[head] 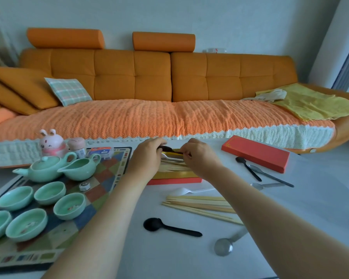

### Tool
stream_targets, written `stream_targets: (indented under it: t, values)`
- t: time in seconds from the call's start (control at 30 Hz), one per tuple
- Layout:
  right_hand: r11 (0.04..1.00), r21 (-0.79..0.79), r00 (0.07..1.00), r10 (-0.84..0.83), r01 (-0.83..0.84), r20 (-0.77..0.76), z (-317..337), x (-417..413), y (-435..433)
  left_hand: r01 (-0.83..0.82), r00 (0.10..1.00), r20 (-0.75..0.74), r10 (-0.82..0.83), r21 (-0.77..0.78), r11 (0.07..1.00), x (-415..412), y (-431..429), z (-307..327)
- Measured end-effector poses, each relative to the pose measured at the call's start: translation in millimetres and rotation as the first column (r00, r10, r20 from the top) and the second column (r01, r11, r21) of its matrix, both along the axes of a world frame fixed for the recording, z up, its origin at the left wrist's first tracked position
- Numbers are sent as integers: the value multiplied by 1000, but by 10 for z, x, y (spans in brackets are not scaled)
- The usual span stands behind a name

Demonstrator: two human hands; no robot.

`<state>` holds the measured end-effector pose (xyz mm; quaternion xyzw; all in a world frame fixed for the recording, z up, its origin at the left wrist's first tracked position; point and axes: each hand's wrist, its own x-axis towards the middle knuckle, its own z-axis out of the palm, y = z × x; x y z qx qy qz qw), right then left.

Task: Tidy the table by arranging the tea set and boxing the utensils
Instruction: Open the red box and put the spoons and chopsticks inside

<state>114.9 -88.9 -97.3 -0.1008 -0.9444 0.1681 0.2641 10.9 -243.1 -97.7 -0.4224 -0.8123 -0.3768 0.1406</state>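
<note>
Left hand (pixel 147 158): stretched forward over the far end of the open box, back of the hand turned up, fingers curled together and pinched on the bowl end of a dark spoon (pixel 170 150).
Right hand (pixel 199 158): held level with the left, wrist bent inward, fingertips closed on the handle end of the same spoon.
Dark spoon: held crosswise between both hands, just above the box.
Box (pixel 175 180): red outside, gold inside, set on the white table (pixel 290 208) between the forearms; pale utensils (pixel 173 160) are seen lying in it.
Lid (pixel 256 153): red, laid flat to the right, apart from the box.
Loose utensils: chopsticks (pixel 199 206) and a black spoon (pixel 169 228) are left on the table nearer the person.
Tea set: a green teapot (pixel 42 168), pitcher (pixel 81 168) and cups (pixel 69 206) are grouped on a patterned mat (pixel 101 190) to the left.
</note>
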Motion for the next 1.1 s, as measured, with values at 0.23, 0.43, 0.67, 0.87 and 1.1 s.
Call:
stream_targets:
  t: [0.23,0.43,0.67,0.87,1.1]
  values:
    - [999,0,989,-36,36,143,-76,-263,-126,-25,998,51,30,-107,994,-179,-223,-52]
    - [993,-45,958,-96,112,271,-47,-347,-104,63,994,108,-34,-274,960,-236,-271,-149]
    - [987,-15,985,-158,160,68,-75,-381,24,-50,998,43,56,-129,990,-243,-191,-125]
    - [968,142,935,-236,204,265,-24,-500,36,6,998,63,20,-388,921,-214,-158,-163]
    - [977,163,918,-189,139,349,-57,-603,-17,-20,998,50,46,-428,904,-234,-116,-176]
